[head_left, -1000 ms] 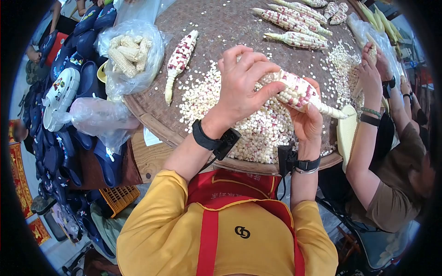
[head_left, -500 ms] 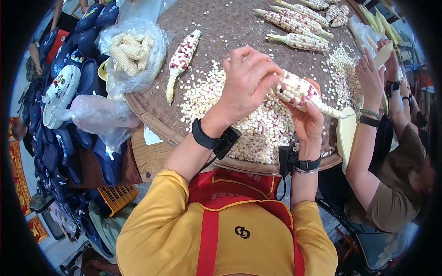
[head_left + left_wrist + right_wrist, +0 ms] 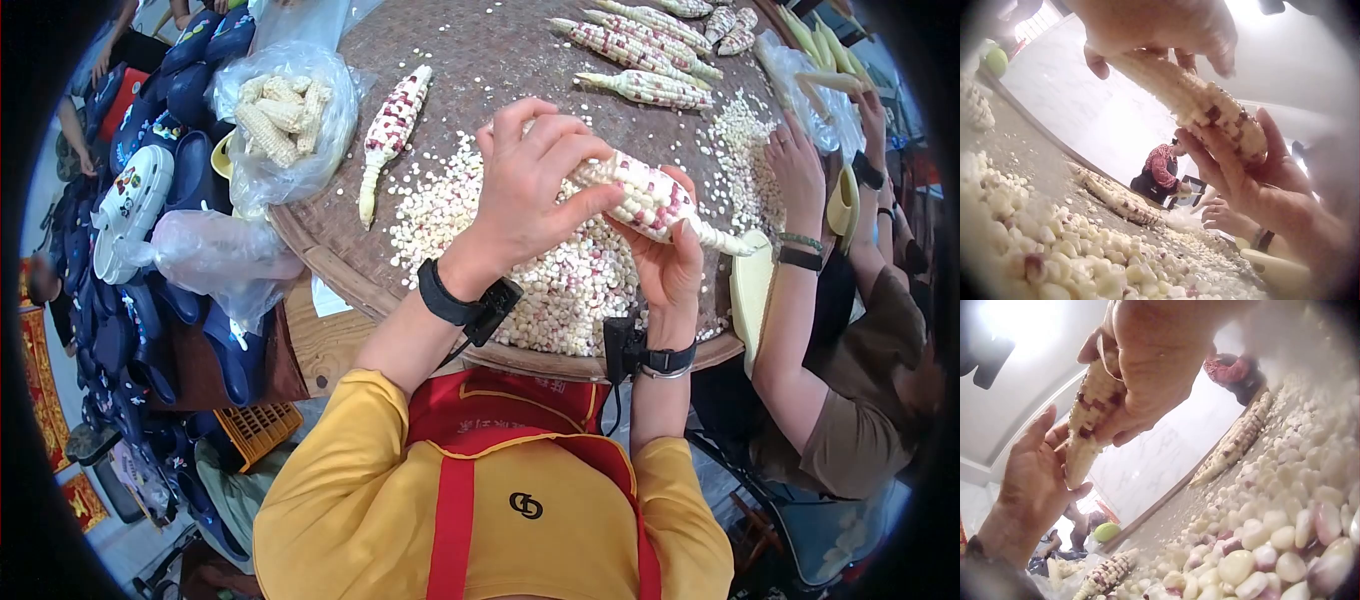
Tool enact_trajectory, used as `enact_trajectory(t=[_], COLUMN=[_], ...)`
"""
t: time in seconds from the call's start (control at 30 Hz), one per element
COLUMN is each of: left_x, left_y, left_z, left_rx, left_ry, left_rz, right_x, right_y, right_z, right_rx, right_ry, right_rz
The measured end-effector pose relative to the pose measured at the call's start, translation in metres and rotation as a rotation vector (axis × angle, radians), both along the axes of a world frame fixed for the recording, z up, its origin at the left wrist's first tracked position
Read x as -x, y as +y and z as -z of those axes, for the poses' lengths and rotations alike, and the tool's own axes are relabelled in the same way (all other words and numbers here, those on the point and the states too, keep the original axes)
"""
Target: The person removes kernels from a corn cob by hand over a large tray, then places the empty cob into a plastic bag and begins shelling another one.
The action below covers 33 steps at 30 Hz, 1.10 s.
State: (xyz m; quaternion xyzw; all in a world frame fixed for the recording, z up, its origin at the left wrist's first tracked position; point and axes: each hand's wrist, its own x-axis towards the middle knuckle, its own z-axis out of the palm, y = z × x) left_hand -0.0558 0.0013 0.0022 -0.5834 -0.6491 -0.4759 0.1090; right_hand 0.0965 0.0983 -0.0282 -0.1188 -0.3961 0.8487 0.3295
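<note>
Under both hands, big kernel pile [image 3: 560,270] already loose. Left hand [image 3: 530,190] and right hand [image 3: 668,262] grip corn cob [image 3: 645,200], half stripped; more cobs wait.

The round woven tray [image 3: 480,50] looks rough and matt (basketwork, brownish). On it, loose kernels [image 3: 560,280] shine smooth and waxy. Beside the tray's left edge, clear plastic bags [image 3: 290,150] crinkle glossily; under its near rim shows bare wood [image 3: 325,350].
</note>
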Motion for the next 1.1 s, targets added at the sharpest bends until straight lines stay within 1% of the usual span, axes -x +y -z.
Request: enact_trajectory(t=[0.13,0.2,0.33,0.37,0.53,0.6,0.73,0.83,0.9,0.93,1.0,1.03,1.1], left_x=[0.001,0.004,0.006,0.008,0.011,0.014,0.013,0.01,0.005,0.004,0.004,0.003,0.002], left_y=[0.003,0.005,0.005,0.006,-0.001,-0.003,-0.003,0.001,0.002,0.004,0.008,0.007,0.005], left_z=[0.005,0.009,0.008,0.009,0.001,-0.001,0.0,0.004,0.004,0.006,0.011,0.011,0.012], left_rx=[-0.018,-0.06,-0.063,-0.068,-0.033,-0.069,-0.105,-0.125,-0.135,-0.135,-0.126,-0.126,-0.02], left_ry=[0.035,0.043,0.035,0.024,-0.01,-0.052,-0.031,-0.095,-0.198,-0.198,-0.059,-0.06,-0.106], left_rz=[-0.034,-0.02,0.002,0.023,0.08,0.148,0.195,0.176,0.073,0.074,-0.061,-0.063,-0.079], right_x=[0.001,0.001,0.002,0.002,0.004,0.005,0.005,0.004,0.004,0.004,0.006,0.007,0.01], right_y=[0.0,-0.001,0.0,0.0,-0.003,-0.003,-0.002,-0.001,-0.002,-0.002,-0.005,-0.005,-0.005], right_z=[0.001,0.001,0.0,0.0,-0.002,-0.003,-0.009,-0.009,-0.007,-0.006,-0.007,-0.007,-0.008], right_rx=[-0.009,-0.01,0.04,0.073,0.075,0.064,0.108,0.111,0.108,0.077,0.028,0.029,-0.045], right_ry=[0.01,0.01,0.0,0.015,0.062,0.081,0.124,0.12,0.112,0.109,0.123,0.122,0.148], right_rz=[-0.004,-0.002,0.002,0.001,0.004,0.021,0.064,0.07,0.064,0.051,0.033,0.031,0.03])
